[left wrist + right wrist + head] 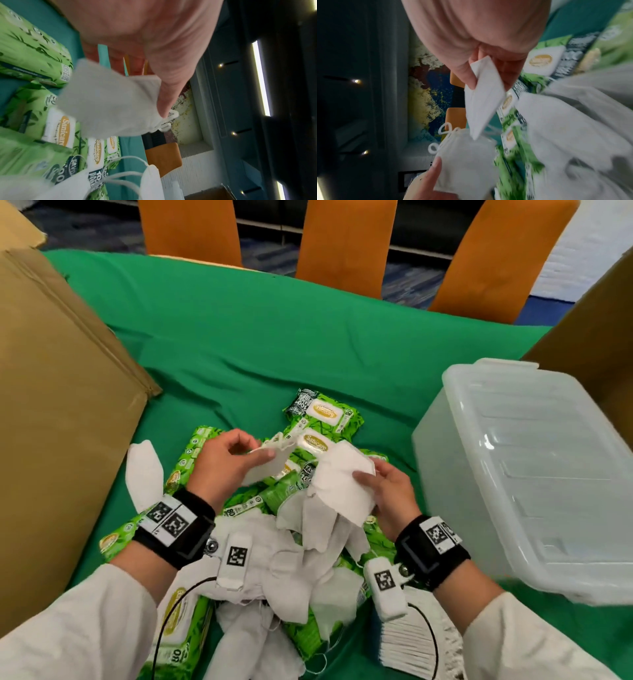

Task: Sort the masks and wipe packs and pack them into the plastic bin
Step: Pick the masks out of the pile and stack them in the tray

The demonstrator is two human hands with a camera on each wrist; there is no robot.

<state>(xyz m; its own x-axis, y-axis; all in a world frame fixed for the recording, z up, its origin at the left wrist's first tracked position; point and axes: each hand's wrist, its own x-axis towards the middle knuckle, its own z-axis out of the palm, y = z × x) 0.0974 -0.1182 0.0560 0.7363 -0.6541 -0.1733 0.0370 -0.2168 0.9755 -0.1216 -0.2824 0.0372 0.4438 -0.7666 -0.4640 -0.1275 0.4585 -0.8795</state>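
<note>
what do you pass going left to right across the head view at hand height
cardboard box flap → lone white mask on the green cloth → left hand holding a mask → right hand holding a mask → clear plastic bin

From my head view the masks point(274, 563) bury most of the wipe packs point(322, 414), so I can't count either, and my sleeves cover the near end of the heap. The bin point(534, 474) smears with motion blur and its right side runs off the frame; I can't see into it. On the right wrist view the packs point(513, 155) blur to green streaks, and my right hand point(488, 54) hides its own fingertips behind a mask point(484, 102).
</note>
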